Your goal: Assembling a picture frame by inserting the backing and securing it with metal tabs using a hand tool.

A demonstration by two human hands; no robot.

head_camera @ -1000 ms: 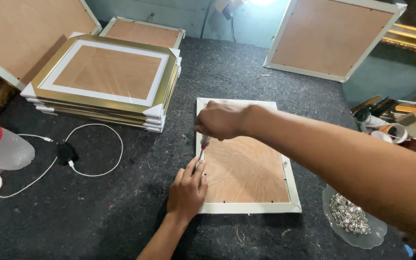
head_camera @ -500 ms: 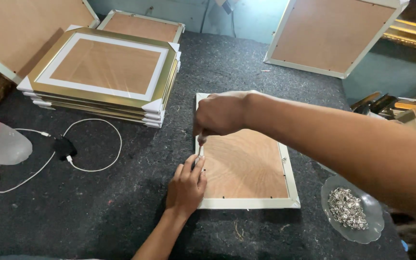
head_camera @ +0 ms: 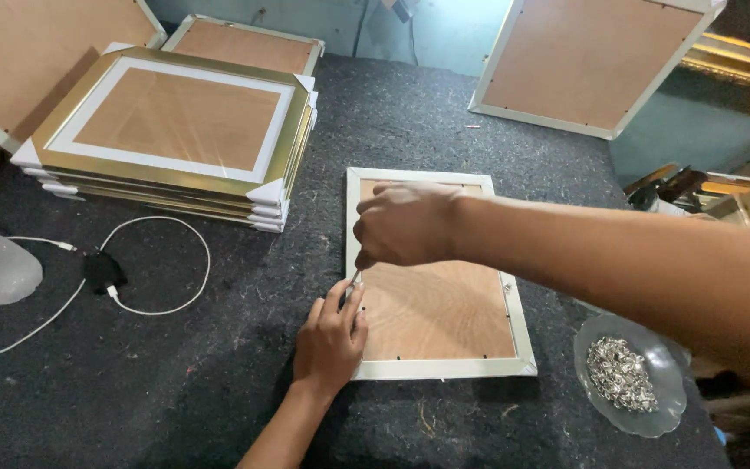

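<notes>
Head view: backing board partly fastened into the white frame (head_camera: 438, 369).
Your right hand (head_camera: 405, 224) grips a slim tool (head_camera: 355, 280); your left hand (head_camera: 330, 340), fingers loose and holding nothing, steadies the left edge. Small fasteners show along right and bottom edges; the left is in progress.

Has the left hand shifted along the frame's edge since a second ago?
No. The left hand rests at the same spot on the left rail of the small white frame, near its lower corner, fingertips beside the tool tip.
</notes>
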